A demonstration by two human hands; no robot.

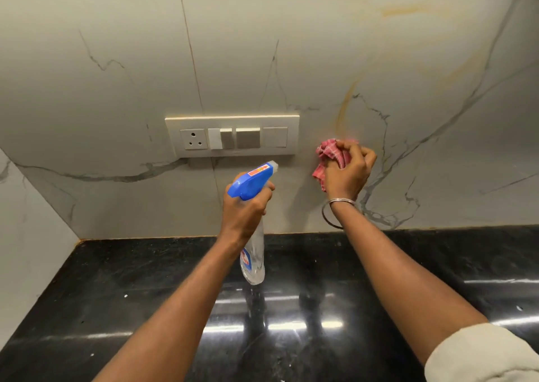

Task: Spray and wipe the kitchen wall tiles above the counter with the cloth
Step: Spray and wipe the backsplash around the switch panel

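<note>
Two hands are raised before the wall tiles (291,46), over a glossy black counter (145,294). The counter's far edge meets the tiles along a straight seam. At the far left that seam ends in a corner closed by a side wall (23,221). A white switch plate (232,135) stands proud of the tile at the middle, and a thin vertical joint runs down past its left part. Broad veined tile stretches above and to the right of the plate, with a yellowish streak (347,104) curving down toward the cloth.

The left hand (245,209) is clenched round the neck of the spray bottle (253,177), just beneath its blue trigger head. The bottle's long axis runs steeply, base low and near, head high and far. The nozzle aims up and to the right at the tile just below the plate's right end. Its clear body hangs under the hand above the counter. How much liquid it holds I cannot tell.

The right hand (347,171), a thin bangle (341,201) at its wrist, grasps a bunched pink checked cloth (323,151) against the tile just right of the plate. A pale sleeve (481,355) shows at the near right.
</note>
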